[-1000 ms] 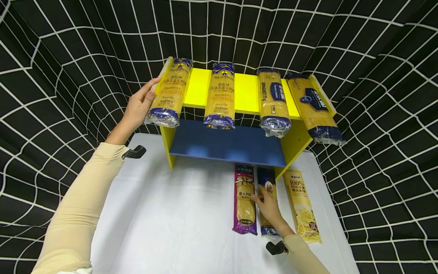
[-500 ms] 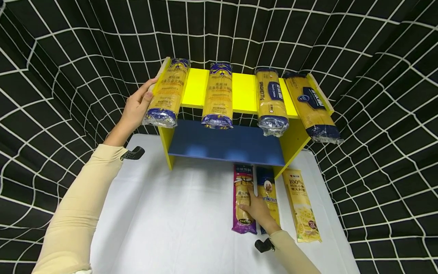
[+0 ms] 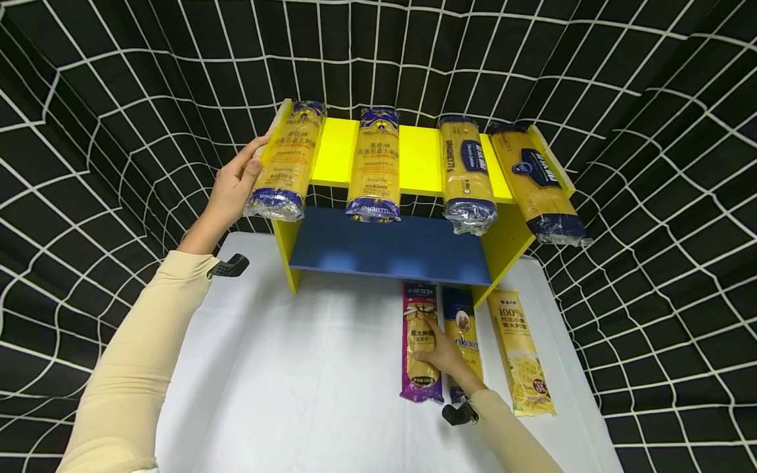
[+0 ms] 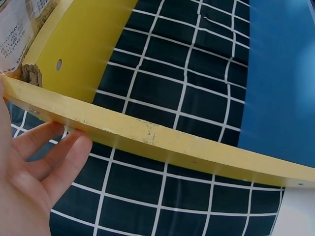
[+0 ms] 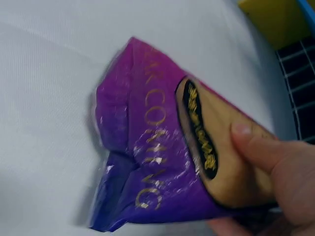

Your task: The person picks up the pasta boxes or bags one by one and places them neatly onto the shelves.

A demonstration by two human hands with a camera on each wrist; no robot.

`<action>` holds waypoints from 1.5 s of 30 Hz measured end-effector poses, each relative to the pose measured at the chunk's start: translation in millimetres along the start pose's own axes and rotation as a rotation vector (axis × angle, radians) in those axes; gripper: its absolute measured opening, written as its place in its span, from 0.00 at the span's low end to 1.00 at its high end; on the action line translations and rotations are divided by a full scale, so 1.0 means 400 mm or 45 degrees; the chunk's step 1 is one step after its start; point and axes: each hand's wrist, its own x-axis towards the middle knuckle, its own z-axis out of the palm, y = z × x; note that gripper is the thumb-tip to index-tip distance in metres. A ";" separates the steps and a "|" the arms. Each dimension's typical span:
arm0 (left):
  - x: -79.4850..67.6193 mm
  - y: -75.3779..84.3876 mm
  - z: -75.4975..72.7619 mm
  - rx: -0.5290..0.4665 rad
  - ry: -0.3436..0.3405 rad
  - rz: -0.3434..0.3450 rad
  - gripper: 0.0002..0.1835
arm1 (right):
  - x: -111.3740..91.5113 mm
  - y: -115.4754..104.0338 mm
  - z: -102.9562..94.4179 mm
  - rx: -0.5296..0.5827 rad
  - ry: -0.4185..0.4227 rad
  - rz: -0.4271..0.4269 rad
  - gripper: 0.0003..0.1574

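Note:
My right hand [image 3: 445, 353] grips a purple spaghetti packet [image 3: 421, 390] on the white cloth, below the blue board. In the right wrist view, the thumb lies on the packet's tan front while other fingers show below its edge; its purple end [image 5: 152, 162] points away from the hand. My left hand [image 3: 232, 187] rests at the upper left side of the yellow shelf [image 3: 333, 152]. In the left wrist view, its loosely bent fingers [image 4: 66, 162] touch the outer side of the yellow side panel [image 4: 162, 142]. Beside the purple packet lies a blue and yellow pasta packet [image 3: 463, 323], partly behind the right hand.
Several spaghetti packets lie along the yellow top, including a left one [image 3: 290, 157] close to my left hand, and overhang its front. A blue board [image 3: 390, 246] spans the shelf lower down. A yellow noodle packet [image 3: 520, 355] lies right of the shelf. Black netted curtains surround the white table [image 3: 284, 394].
My right hand has moved left from between the purple and blue packets onto the purple packet and now grips it. The left hand stays at the shelf's side.

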 end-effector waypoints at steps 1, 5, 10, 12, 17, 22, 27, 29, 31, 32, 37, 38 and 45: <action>0.005 -0.013 0.001 0.004 0.000 -0.002 0.25 | 0.001 0.006 0.000 0.036 -0.004 -0.007 0.65; 0.018 -0.045 0.004 0.027 0.008 -0.001 0.24 | 0.007 0.013 -0.009 0.179 -0.062 -0.018 0.64; 0.021 -0.056 0.003 0.010 0.007 0.000 0.24 | 0.014 0.003 -0.023 0.319 -0.168 0.011 0.63; 0.022 -0.059 0.004 0.012 0.008 0.001 0.24 | 0.014 0.001 -0.025 0.397 -0.205 0.046 0.63; 0.020 -0.052 0.007 0.040 0.011 0.014 0.24 | 0.002 0.013 -0.014 0.561 -0.232 0.088 0.59; 0.017 -0.044 0.008 0.039 0.013 0.025 0.23 | -0.021 0.023 0.009 0.638 -0.207 0.044 0.59; 0.018 -0.050 0.006 0.021 0.015 0.017 0.24 | -0.034 0.024 0.016 0.639 -0.215 0.031 0.62; 0.014 -0.042 0.005 0.009 0.012 0.015 0.24 | -0.035 0.022 0.015 0.657 -0.225 0.034 0.61; 0.013 -0.041 0.004 0.018 0.015 0.015 0.24 | -0.034 0.023 0.014 0.706 -0.251 0.041 0.59; 0.012 -0.040 0.004 0.022 0.018 0.015 0.24 | -0.034 0.023 0.015 0.738 -0.262 0.052 0.59; 0.018 -0.052 0.007 0.017 0.018 0.020 0.24 | -0.029 0.038 0.030 0.820 -0.257 0.056 0.58; 0.019 -0.053 0.008 0.014 0.015 0.018 0.24 | -0.030 0.041 0.034 0.824 -0.247 0.051 0.58; 0.019 -0.051 0.006 0.025 0.023 0.024 0.24 | -0.046 0.041 0.046 0.824 -0.198 0.022 0.59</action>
